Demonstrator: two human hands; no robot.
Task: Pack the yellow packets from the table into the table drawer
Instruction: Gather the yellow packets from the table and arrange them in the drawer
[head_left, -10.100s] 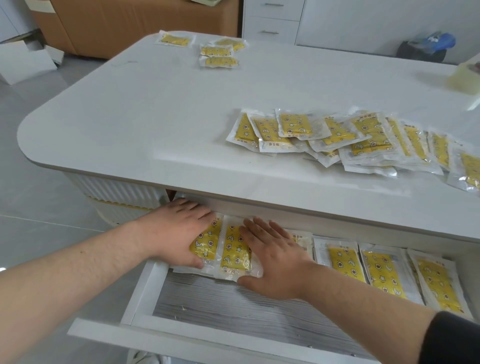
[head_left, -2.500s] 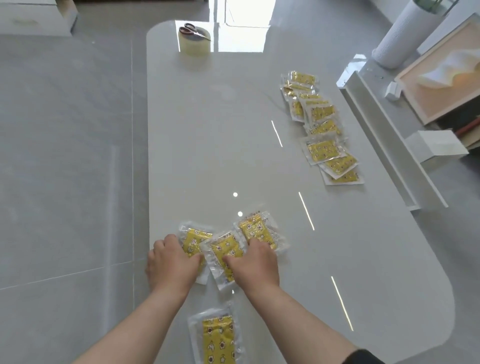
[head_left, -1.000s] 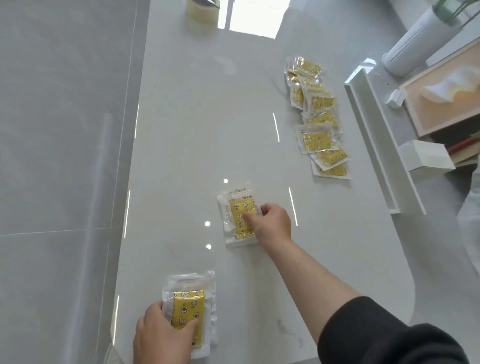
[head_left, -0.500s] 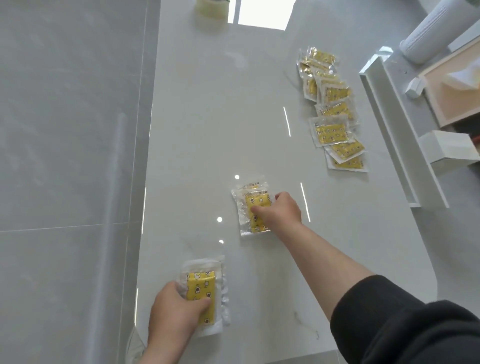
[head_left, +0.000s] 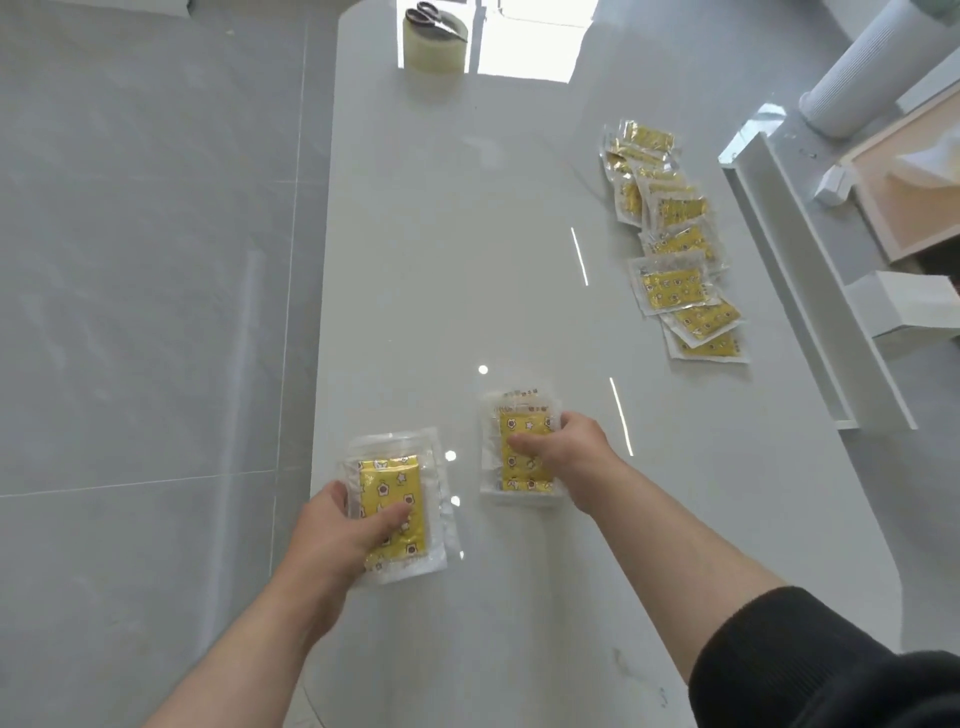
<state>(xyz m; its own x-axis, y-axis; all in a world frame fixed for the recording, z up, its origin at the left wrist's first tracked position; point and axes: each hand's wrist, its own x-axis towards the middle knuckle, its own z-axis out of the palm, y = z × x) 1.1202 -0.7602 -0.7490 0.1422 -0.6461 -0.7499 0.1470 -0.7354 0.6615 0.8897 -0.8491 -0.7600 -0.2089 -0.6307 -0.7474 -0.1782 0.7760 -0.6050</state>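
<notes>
on the table (head_left: 467, 234), both hands clamped over yellow packets (head_left: 392, 493)

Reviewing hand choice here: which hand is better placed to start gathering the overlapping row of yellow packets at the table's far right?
Right. The right hand rests on a small packet stack nearer the row of packets. The left hand grips another stack at the table's left edge, farther away.

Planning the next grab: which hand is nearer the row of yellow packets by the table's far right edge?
Right. The right hand lies below-left of the row of yellow packets, gripping a small stack; the left hand is farther left, holding another.
</notes>
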